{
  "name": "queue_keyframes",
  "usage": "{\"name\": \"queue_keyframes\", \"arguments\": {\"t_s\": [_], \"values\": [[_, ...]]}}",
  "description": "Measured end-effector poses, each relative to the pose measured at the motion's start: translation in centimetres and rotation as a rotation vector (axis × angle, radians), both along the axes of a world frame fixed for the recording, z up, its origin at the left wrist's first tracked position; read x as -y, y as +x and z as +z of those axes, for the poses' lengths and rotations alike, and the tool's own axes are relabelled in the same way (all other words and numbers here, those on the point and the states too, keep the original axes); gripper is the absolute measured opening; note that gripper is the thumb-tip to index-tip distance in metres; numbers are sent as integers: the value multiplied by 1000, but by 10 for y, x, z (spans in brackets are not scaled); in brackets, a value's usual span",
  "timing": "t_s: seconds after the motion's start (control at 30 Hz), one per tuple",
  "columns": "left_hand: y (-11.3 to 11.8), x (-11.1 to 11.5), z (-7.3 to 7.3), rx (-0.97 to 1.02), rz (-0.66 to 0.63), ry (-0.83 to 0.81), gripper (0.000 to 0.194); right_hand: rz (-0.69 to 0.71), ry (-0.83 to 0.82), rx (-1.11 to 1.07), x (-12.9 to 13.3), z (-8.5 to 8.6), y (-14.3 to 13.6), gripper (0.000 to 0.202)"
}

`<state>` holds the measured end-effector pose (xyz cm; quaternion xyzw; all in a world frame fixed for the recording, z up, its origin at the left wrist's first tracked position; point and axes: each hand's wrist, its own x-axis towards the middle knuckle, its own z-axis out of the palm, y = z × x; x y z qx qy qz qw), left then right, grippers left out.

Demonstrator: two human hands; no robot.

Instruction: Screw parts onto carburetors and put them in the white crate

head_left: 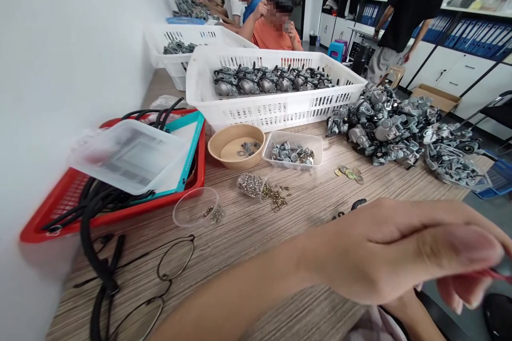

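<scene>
My left hand (384,256) reaches across to the right side of the view, with its thumb pressed against curled fingers. A thin red strand (490,274) shows under the thumb tip and runs towards the right edge; its kind is unclear. Below it, part of my right forearm (414,313) shows, while the right hand's fingers are hidden or cannot be told apart. Just behind my left wrist, a small black part (358,204) lies on the wooden table (224,256), half covered. Several round metal discs (350,173) lie farther back.
Reel-like metal assemblies (388,122) are piled at the right. A white basket (276,106) holds more in rows. Nearer are a beige bowl (226,157), a clear tub (294,162), spilled screws (274,194), eyeglasses (176,258) and a red basket (200,170). Several people sit behind; one stands.
</scene>
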<state>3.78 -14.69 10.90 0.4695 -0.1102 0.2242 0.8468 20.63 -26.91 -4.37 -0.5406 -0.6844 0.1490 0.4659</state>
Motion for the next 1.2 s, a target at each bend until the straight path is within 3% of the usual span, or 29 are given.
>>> {"name": "queue_keyframes", "arguments": {"t_s": [0.1,0.3,0.43,0.57,0.73,0.87,1.07,1.2], "values": [[6,-8,-9,138,165,19,40,-15,71,18,-12,5,-2,15],[11,-24,-25,94,374,-8,40,-11,96,86,-39,21,-11,19],[15,-29,-28,63,534,-72,54,-1,100,57,-43,16,-12,25],[16,-35,-30,83,649,-194,49,6,88,24,-41,10,-10,29],[15,-38,-31,58,621,-144,41,2,100,24,-42,11,-12,30],[15,-33,-32,96,536,-96,53,1,103,14,-43,10,-13,31],[15,-32,-31,75,457,-70,42,13,102,1,-43,13,-15,28],[16,-33,-32,78,468,-78,57,9,109,-2,-43,14,-15,27]]}}
